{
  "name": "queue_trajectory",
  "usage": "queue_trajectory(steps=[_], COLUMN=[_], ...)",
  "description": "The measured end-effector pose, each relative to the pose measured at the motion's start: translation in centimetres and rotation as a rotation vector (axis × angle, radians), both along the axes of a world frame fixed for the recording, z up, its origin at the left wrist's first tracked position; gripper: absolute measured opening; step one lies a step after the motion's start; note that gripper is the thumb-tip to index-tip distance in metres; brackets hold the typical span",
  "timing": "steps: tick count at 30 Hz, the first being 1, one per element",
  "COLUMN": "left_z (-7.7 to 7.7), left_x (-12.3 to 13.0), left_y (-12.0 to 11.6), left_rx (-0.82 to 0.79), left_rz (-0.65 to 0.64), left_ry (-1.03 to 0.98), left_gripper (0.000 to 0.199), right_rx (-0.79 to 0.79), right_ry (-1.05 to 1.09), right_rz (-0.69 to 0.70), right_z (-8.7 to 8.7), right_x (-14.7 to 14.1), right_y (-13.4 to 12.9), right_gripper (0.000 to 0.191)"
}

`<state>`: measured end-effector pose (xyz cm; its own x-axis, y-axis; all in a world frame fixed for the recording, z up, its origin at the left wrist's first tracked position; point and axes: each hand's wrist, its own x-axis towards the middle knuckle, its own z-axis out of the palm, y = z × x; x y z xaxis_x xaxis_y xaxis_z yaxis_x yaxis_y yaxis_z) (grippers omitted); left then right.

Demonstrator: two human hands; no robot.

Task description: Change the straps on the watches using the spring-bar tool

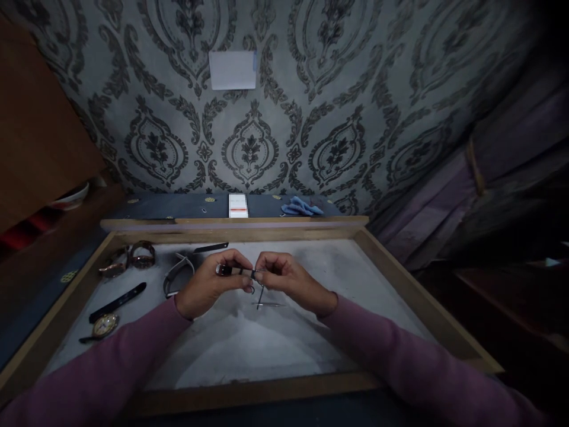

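Note:
Above the middle of the white tray [311, 350], my left hand [213, 281] is closed on a dark watch strap [226, 270], whose metal buckle [219, 270] sticks out at the left. Fingertips of my right hand [287, 279] pinch the other end, close to the left fingertips; exactly what lies between them is too small and dim to make out. Just below the hands are a thin dark tool [260, 298] and a slim metal rod [269, 305]. It is unclear whether the dark tool is held or lies on the tray.
At the left of the tray lie a gold-coloured watch [105, 325], two bracelet watches including a dark one [143, 255], a pale strap [171, 276] and dark straps [211, 247]. A wooden rim [400, 279] surrounds it. Behind are a phone [238, 205] and blue cloth [302, 206].

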<state>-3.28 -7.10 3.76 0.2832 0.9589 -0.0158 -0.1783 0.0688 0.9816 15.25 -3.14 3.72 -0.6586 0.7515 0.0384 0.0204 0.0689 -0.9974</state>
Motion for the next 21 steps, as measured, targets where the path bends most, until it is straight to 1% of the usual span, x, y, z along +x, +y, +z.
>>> queue_trajectory(steps=[4,10,14,17,21], left_z=[-0.25,-0.77,-1.03,-1.01,-0.46], left_x=[0.13,0.22,0.38,0.49,0.46], left_y=[0.07,0.14,0.12,0.07,-0.05], left_rx=[-0.037,-0.024,-0.020,0.017,0.077], left_rz=[0.014,0.023,0.045,0.080,0.135], left_ry=[-0.046,-0.024,0.019,0.070,0.171], left_gripper=[0.020,0.020,0.015,0.010,0.009], right_rx=[0.089,0.229,0.321,0.317,0.200], right_ry=[-0.032,-0.094,-0.141,-0.150,-0.134], right_rz=[-0.006,-0.032,-0.048,-0.051,-0.044], right_z=[-0.31,-0.55,-0.50,-0.48,-0.44], right_x=[-0.05,-0.33,-0.45,-0.52,-0.53], right_y=[0.09,-0.39,-0.73,-0.79,-0.67], right_gripper=[0.025,0.017,0.015,0.014,0.017])
